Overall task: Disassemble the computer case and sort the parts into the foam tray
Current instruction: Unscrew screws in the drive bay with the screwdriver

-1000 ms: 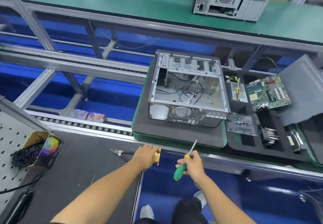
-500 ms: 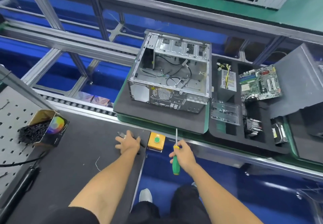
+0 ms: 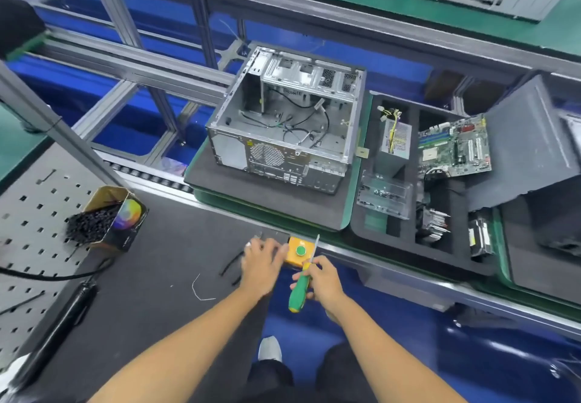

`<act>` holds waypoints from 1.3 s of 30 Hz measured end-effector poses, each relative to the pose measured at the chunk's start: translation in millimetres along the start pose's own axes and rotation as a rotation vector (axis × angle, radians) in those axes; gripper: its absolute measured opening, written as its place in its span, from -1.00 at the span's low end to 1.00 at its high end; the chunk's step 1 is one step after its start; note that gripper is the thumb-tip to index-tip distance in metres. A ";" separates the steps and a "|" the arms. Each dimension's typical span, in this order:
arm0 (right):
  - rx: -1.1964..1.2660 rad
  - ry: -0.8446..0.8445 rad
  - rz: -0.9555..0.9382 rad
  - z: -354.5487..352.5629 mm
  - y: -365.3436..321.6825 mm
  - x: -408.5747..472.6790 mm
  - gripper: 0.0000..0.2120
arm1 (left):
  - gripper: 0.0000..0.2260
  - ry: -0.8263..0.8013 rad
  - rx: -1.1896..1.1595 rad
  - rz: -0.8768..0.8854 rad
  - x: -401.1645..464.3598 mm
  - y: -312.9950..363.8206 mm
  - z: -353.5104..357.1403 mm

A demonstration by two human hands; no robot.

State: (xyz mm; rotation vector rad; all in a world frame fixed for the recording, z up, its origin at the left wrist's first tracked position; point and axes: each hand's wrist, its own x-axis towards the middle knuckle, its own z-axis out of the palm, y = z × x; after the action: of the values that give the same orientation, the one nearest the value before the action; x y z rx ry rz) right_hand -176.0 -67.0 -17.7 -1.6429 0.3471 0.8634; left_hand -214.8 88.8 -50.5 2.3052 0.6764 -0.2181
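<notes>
The computer case (image 3: 284, 125) in front of me is a bare silver shell, lying open-side up on a dark pad, loose black cables inside. Just right of it the black foam tray (image 3: 412, 247) holds my removed motherboard (image 3: 456, 147), power supply (image 3: 394, 138) and smaller parts.

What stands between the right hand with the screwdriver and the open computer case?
Only the yellow button box lies just ahead of the right hand and screwdriver; beyond it, bare foam up to the computer case.

Right hand (image 3: 323, 278) grips a green screwdriver (image 3: 299, 289); left hand (image 3: 261, 261) seemingly rests beside the yellow button box (image 3: 300, 253).
</notes>
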 end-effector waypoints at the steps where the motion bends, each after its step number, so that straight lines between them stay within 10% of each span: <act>1: 0.011 0.002 -0.023 0.9 -4.4 0.1 -0.88 | -0.69 -0.186 -0.279 -0.013 -9.1 16.1 4.2; 4: 0.045 0.018 -0.095 -6.6 -19.2 -5.1 -0.82 | -0.74 -0.455 -0.716 -0.077 -22.8 44.6 15.6; 11: 0.187 0.310 -0.024 -94.4 -47.9 -6.8 -0.72 | -0.89 -0.373 -0.597 0.086 2.9 94.0 21.9; 29: 0.119 0.737 -0.544 -436.7 -122.3 -4.3 -0.63 | -0.76 -0.243 -0.599 0.502 52.4 398.8 106.2; 39: -0.500 0.978 -0.592 -525.7 -159.7 19.9 -0.82 | -0.76 -0.002 -0.390 0.562 96.1 475.0 157.4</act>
State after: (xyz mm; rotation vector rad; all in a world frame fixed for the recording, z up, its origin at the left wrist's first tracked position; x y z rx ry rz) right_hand 123.2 -512.3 102.6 -2.3882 0.2780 -0.3889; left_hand 123.2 -268.2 83.4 2.0166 0.0395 0.1621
